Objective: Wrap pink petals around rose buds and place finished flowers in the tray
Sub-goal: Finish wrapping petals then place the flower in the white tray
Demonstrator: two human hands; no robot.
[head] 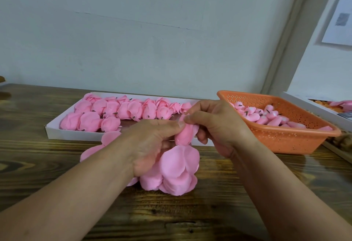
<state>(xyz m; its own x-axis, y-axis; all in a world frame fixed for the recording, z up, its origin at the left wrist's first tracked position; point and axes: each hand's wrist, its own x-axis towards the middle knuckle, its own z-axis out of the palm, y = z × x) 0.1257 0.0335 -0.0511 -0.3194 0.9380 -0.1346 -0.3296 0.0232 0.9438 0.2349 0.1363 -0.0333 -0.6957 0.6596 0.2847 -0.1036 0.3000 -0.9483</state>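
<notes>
Both hands meet over the table's middle around one pink rose bud (185,134). My left hand (152,141) pinches the bud from the left with thumb and fingers. My right hand (213,124) pinches its top from the right. Below the hands lies a stack of loose pink petals (177,172), partly under my left palm. More petals (99,147) spread out to the left. Behind, a flat white tray (57,132) holds several finished pink flowers (122,113). An orange perforated basket (285,138) at the right holds several unwrapped buds (266,117).
The work sits on a dark wooden table (209,212) against a pale wall. A white box edge (308,105) with orange and pink items lies at the far right, behind the basket. Papers (341,12) hang on the wall at upper right.
</notes>
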